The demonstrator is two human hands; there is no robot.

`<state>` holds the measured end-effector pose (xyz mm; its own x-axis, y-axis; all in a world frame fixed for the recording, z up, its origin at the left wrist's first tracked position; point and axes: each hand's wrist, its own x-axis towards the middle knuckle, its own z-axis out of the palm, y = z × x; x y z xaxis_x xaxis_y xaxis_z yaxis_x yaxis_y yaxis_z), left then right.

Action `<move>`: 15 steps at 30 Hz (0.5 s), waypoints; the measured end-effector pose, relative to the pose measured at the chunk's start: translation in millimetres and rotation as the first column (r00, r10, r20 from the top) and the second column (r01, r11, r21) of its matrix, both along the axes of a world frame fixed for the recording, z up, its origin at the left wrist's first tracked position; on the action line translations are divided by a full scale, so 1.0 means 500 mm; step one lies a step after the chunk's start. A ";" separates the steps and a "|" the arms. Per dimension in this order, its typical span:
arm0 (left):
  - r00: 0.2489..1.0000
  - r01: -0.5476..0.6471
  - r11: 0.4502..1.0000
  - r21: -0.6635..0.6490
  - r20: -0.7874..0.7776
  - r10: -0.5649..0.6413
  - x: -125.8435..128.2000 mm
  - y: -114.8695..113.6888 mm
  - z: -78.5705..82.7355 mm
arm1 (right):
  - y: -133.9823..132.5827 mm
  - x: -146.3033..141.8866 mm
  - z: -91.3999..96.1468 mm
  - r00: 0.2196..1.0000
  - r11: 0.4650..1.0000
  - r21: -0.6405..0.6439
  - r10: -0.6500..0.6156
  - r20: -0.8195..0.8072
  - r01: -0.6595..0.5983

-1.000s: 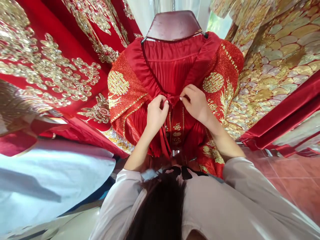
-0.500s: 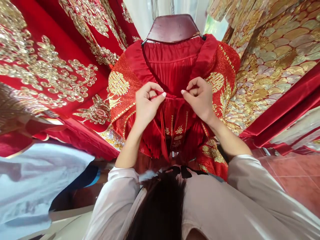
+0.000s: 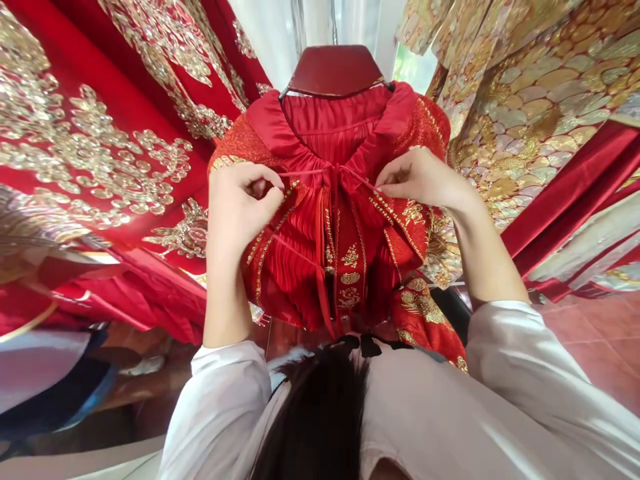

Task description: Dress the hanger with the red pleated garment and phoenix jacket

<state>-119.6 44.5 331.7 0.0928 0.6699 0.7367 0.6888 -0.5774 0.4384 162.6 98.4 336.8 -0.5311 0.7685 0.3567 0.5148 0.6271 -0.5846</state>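
Head view: left hand (image 3: pixel 240 203) and right hand (image 3: pixel 425 177), well apart, each pinch a taut red cord (image 3: pixel 306 174) at the neckline (image 3: pixel 307 155) of a red garment (image 3: pixel 345 230) on a hanger (image 3: pixel 335 71).

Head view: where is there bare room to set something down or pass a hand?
Bare red floor tiles show at right, between the right sleeve and red velvet. A hand might pass into the collar opening below the hanger. Crowded: cord stretched between left hand and right hand.
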 end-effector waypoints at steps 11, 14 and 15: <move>0.950 -0.188 0.951 0.247 0.293 0.112 0.105 0.088 0.016 | 0.017 -0.062 -0.001 0.817 0.968 0.035 0.228 -0.530 -0.247; 0.972 0.053 0.997 0.058 0.227 -0.065 0.125 0.080 0.017 | 0.011 -0.081 -0.008 0.836 0.983 0.181 0.105 -0.539 -0.007; 0.975 0.092 0.996 0.011 0.202 -0.093 0.131 0.075 0.016 | 0.010 -0.086 -0.011 0.860 0.973 0.229 0.091 -0.501 0.031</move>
